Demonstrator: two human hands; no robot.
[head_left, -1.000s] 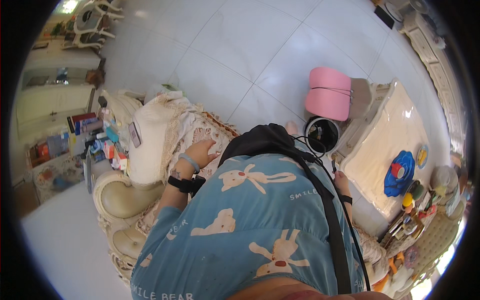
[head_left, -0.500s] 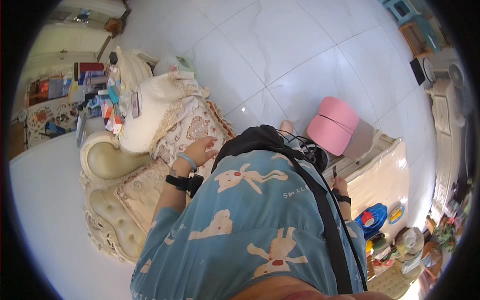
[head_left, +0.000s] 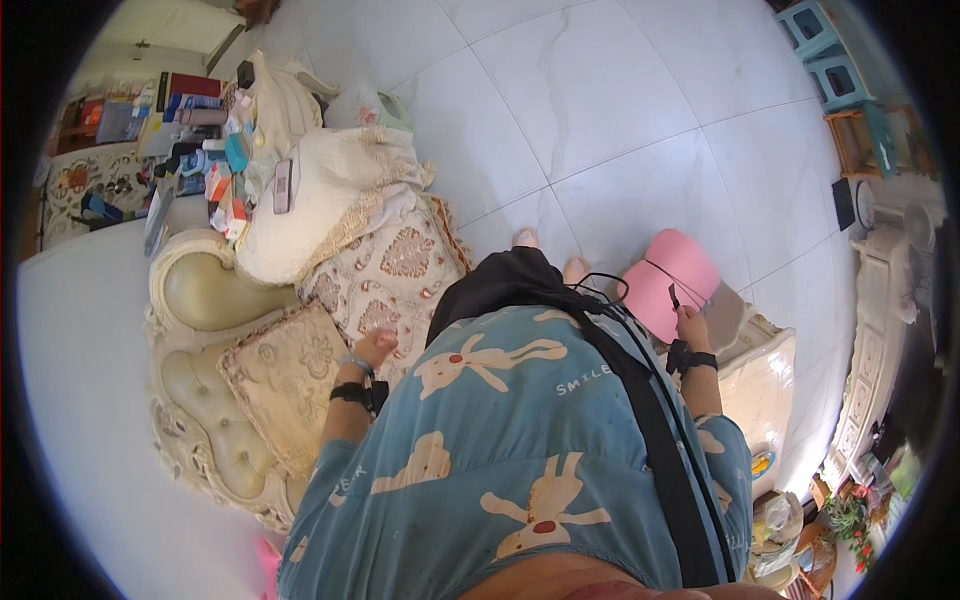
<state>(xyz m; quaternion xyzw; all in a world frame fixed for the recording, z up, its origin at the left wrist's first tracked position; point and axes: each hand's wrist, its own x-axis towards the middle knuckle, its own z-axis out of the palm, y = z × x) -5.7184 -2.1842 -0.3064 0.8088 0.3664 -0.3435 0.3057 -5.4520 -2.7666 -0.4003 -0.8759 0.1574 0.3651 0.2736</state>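
My left hand hangs beside the patterned sofa seat, with its fingers curled in and nothing showing in them. Between the fingers of my right hand is a small thin black strip; its exact kind is too small to tell. That hand is over the edge of a pink rounded seat, and I cannot tell whether they touch. A black cord loops from my waist near this seat. Both wrists carry black bands.
On the left stands a carved cream sofa with a square cushion and a phone-like device on its cloth-covered arm. Boxes and bottles crowd the side surface behind. A glossy cream table lies right; blue stools stand far right.
My right hand has risen forward with the black strip, from beside the table to the pink seat. My left hand has drawn back, its fingers now curled. The view has shifted.
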